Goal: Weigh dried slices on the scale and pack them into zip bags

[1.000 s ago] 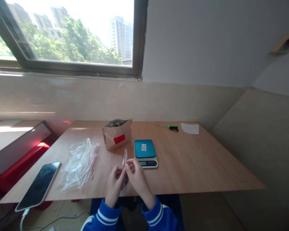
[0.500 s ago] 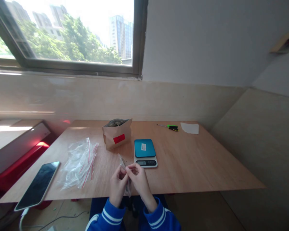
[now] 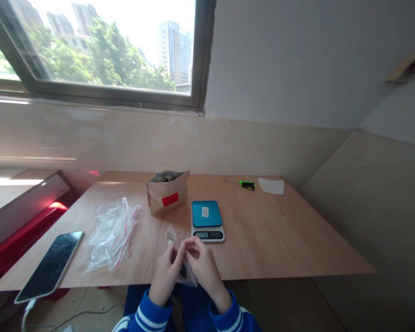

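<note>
Sticker on scale near pinched bag seems printed, illegible.

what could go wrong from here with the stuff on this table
The clear bag, pinched in the left hand and right hand, could slip and drop to the floor, since its lower end is by the table's front edge.
The phone seems to jut past that edge, so a tug on its cable might pull it off.
The pouch stands open; a knock might spill what's inside.
</note>
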Demonstrator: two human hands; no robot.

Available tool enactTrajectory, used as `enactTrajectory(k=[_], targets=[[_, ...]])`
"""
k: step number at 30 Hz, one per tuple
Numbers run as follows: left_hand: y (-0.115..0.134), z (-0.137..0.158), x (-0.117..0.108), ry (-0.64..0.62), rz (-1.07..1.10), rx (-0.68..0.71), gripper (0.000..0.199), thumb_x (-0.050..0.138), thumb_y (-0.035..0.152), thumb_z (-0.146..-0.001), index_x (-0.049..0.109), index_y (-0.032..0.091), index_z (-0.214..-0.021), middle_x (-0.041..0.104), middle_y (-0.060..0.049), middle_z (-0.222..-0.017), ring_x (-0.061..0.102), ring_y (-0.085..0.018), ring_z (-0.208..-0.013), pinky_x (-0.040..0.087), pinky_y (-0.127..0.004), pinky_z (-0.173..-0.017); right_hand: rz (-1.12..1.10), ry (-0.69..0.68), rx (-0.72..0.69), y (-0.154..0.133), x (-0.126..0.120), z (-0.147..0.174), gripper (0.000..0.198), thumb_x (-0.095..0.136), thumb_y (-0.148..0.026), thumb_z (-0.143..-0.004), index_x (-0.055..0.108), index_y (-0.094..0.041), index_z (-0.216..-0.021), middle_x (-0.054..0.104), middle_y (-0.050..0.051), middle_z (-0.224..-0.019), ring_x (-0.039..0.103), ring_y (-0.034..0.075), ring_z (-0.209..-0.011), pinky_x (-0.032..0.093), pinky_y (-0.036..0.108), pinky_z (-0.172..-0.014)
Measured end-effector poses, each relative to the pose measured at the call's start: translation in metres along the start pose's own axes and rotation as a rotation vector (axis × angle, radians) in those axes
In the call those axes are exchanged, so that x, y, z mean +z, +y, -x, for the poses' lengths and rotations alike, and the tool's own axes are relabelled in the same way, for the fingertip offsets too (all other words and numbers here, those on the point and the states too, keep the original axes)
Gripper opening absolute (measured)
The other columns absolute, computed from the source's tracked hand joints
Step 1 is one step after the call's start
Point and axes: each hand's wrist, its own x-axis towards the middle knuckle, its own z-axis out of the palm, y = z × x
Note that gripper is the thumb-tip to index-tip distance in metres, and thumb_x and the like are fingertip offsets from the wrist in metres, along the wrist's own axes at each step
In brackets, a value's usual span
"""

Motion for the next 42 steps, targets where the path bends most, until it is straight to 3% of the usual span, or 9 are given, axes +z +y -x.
enactTrajectory(k=[4, 9, 16, 21, 27, 31, 37, 42], targets=[[0.006, 0.005, 0.002, 0.022, -0.039, -0.019, 0.054, 0.055, 0.074, -0.071, 0.054, 0.021, -0.065, 0.052, 0.001, -0.051, 0.05, -0.015, -0.05, 0.038, -0.027, -0.05, 0.059, 0.001, 0.008, -0.004, 0.0, 0.006, 0.02, 0.062, -0.039, -0.084, 0.05, -0.024, -0.089, 0.067, -0.001, -0.066, 0.067, 0.018, -0.057, 0.051, 0.026, -0.051], [0.007, 0.009, 0.002, -0.002, -0.016, -0.023, 0.056, 0.046, 0.077, -0.074, 0.056, 0.022, -0.071, 0.057, 0.0, -0.056, 0.054, -0.018, -0.053, 0.042, -0.029, -0.053, 0.098, 0.021, 0.003, -0.006, -0.002, 0.006, 0.021, 0.064, -0.034, -0.081, 0.045, -0.025, -0.084, 0.065, -0.003, -0.064, 0.065, 0.017, -0.055, 0.049, 0.025, -0.051], [0.011, 0.01, 0.0, -0.062, 0.048, 0.008, 0.055, 0.046, 0.073, -0.079, 0.057, 0.02, -0.069, 0.057, -0.001, -0.059, 0.056, -0.017, -0.057, 0.045, -0.028, -0.058, -0.072, -0.009, 0.035, -0.013, -0.007, 0.002, 0.029, 0.07, -0.026, -0.074, 0.041, -0.025, -0.079, 0.062, -0.007, -0.059, 0.06, 0.014, -0.051, 0.047, 0.024, -0.051], [0.018, 0.009, 0.003, -0.037, 0.093, -0.01, 0.057, 0.051, 0.075, -0.074, 0.058, 0.019, -0.066, 0.053, 0.0, -0.054, 0.051, -0.016, -0.054, 0.044, -0.028, -0.053, -0.072, -0.018, 0.039, -0.018, -0.006, 0.005, 0.031, 0.076, -0.03, -0.071, 0.046, -0.023, -0.075, 0.057, -0.006, -0.064, 0.059, 0.012, -0.058, 0.047, 0.022, -0.054], [0.031, 0.015, 0.0, -0.023, 0.158, 0.003, 0.059, 0.05, 0.08, -0.069, 0.057, 0.021, -0.062, 0.053, -0.001, -0.057, 0.053, -0.017, -0.057, 0.048, -0.03, -0.055, -0.344, -0.17, 0.121, -0.024, -0.007, 0.001, 0.05, 0.086, -0.044, -0.058, 0.043, -0.023, -0.075, 0.057, -0.007, -0.065, 0.056, 0.012, -0.05, 0.047, 0.024, -0.047], [0.034, 0.017, -0.005, -0.058, 0.17, 0.063, 0.051, 0.055, 0.072, -0.073, 0.058, 0.021, -0.068, 0.052, 0.0, -0.057, 0.05, -0.015, -0.056, 0.046, -0.027, -0.055, -0.398, -0.165, 0.081, -0.023, -0.01, -0.001, 0.047, 0.081, -0.049, -0.065, 0.045, -0.023, -0.079, 0.056, -0.006, -0.069, 0.056, 0.011, -0.055, 0.048, 0.023, -0.054], [0.037, 0.013, -0.005, -0.128, 0.046, 0.12, 0.052, 0.05, 0.068, -0.08, 0.047, 0.02, -0.061, 0.047, 0.002, -0.052, 0.045, -0.012, -0.051, 0.038, -0.024, -0.051, -0.101, 0.011, -0.146, -0.012, -0.008, 0.001, 0.025, 0.063, -0.039, -0.083, 0.043, -0.024, -0.087, 0.052, -0.003, -0.076, 0.057, 0.013, -0.067, 0.048, 0.025, -0.065], [0.036, 0.021, -0.008, -0.232, -0.009, 0.113, 0.048, 0.044, 0.063, -0.086, 0.05, 0.019, -0.066, 0.046, 0.003, -0.049, 0.043, -0.011, -0.046, 0.031, -0.023, -0.047, 0.259, 0.416, -0.325, -0.014, -0.037, -0.016, 0.014, 0.048, -0.031, -0.092, 0.044, -0.023, -0.081, 0.054, 0.001, -0.079, 0.056, 0.017, -0.074, 0.046, 0.03, -0.07]])
